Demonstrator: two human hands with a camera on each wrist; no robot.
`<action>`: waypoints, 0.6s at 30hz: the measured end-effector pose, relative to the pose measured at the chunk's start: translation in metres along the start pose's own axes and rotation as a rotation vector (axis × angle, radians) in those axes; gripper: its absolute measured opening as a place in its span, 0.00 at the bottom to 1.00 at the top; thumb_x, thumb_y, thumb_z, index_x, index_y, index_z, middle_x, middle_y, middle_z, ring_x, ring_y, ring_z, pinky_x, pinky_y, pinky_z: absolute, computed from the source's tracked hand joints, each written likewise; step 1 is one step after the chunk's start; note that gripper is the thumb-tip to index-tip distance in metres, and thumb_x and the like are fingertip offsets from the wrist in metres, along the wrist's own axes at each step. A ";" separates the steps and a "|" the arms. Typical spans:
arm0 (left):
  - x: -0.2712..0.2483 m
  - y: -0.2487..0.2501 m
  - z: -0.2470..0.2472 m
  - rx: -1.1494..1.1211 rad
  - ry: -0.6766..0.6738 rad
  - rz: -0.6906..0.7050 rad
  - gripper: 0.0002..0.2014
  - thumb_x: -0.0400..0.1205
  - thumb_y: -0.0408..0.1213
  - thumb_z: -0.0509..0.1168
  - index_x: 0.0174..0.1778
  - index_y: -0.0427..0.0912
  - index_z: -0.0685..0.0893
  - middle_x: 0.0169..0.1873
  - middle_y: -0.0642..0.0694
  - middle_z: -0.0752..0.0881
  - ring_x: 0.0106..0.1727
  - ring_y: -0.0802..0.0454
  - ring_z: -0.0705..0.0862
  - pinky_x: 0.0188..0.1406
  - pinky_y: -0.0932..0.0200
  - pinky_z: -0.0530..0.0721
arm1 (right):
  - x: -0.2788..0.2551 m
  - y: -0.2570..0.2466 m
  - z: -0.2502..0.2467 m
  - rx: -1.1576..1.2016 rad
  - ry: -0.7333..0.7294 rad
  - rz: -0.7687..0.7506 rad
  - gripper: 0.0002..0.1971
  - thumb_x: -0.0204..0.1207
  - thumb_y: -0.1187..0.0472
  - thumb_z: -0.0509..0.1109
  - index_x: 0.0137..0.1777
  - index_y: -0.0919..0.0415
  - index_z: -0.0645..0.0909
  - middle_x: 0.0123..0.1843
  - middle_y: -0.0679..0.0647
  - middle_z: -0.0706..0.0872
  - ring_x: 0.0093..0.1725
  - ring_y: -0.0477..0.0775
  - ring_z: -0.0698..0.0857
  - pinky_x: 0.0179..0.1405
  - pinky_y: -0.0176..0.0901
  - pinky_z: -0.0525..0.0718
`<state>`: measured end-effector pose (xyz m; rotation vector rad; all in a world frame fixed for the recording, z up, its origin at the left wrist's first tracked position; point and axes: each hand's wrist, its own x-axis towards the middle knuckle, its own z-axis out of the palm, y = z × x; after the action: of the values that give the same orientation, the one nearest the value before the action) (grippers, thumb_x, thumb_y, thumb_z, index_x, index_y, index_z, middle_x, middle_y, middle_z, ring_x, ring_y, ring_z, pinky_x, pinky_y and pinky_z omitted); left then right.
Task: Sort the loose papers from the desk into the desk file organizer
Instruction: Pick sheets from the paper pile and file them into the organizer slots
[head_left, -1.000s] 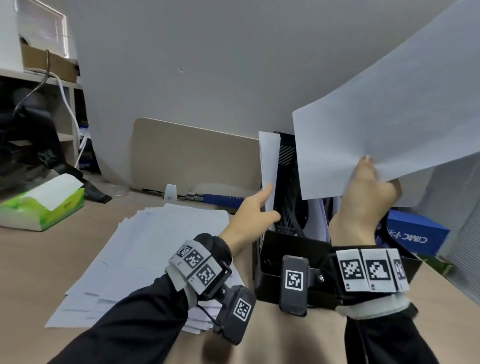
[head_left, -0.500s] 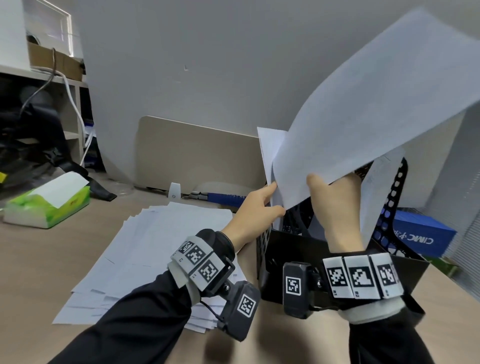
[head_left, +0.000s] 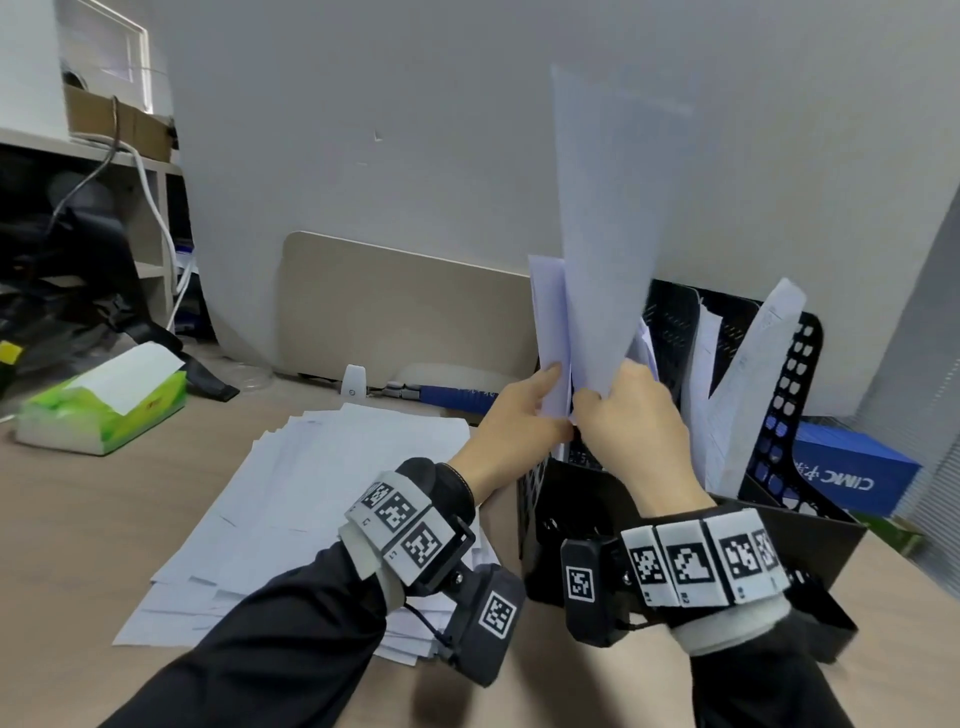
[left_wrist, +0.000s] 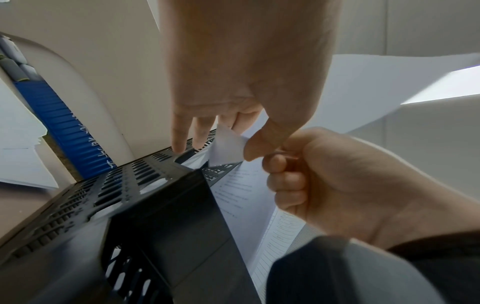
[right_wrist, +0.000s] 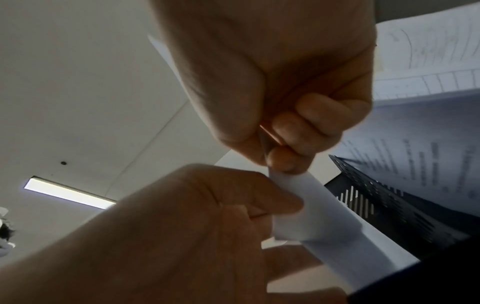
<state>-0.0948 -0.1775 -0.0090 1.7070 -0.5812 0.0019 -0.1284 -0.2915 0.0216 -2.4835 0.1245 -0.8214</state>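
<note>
1. Far to the left of my left hand, a green tissue box (head_left: 104, 402) sat on the worktop (head_left: 78, 519).
2. Just left of that hand lay the loose papers (head_left: 322, 499), spread in a stack.
3. My left hand (head_left: 511, 426) pinched the filed sheets (head_left: 550, 332) in the leftmost slot, thumb and fingers closed on their edge.
4. Touching it on the right, my right hand (head_left: 634, 421) was clamped on a held sheet (head_left: 608, 234), standing upright above the slot.
5. Below and right of both hands stood the black file organizer (head_left: 670, 332), more papers in its other slots.
6. Beyond it, right of my right hand, was a blue box (head_left: 852, 467).
</note>
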 end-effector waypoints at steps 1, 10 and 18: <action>-0.001 0.000 0.000 0.018 -0.003 0.007 0.36 0.84 0.28 0.65 0.88 0.45 0.58 0.83 0.56 0.64 0.81 0.57 0.66 0.71 0.73 0.67 | 0.001 0.003 0.002 -0.011 -0.045 0.012 0.04 0.78 0.62 0.62 0.44 0.62 0.72 0.37 0.56 0.80 0.39 0.63 0.79 0.38 0.50 0.76; -0.004 0.007 0.000 -0.007 0.000 0.031 0.32 0.81 0.17 0.58 0.80 0.47 0.69 0.50 0.71 0.76 0.41 0.86 0.77 0.40 0.87 0.72 | 0.010 0.018 0.013 -0.050 0.145 -0.008 0.04 0.80 0.64 0.59 0.49 0.64 0.74 0.42 0.60 0.82 0.42 0.68 0.80 0.42 0.56 0.80; -0.005 0.007 0.000 0.016 0.018 0.024 0.34 0.80 0.17 0.59 0.84 0.38 0.66 0.68 0.61 0.78 0.64 0.71 0.75 0.59 0.79 0.73 | 0.005 0.020 0.028 -0.088 0.021 -0.052 0.07 0.83 0.59 0.61 0.56 0.57 0.79 0.50 0.55 0.84 0.51 0.63 0.82 0.40 0.50 0.71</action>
<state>-0.1014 -0.1763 -0.0041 1.7132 -0.5896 0.0395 -0.1064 -0.2970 -0.0047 -2.5710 0.1060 -0.8813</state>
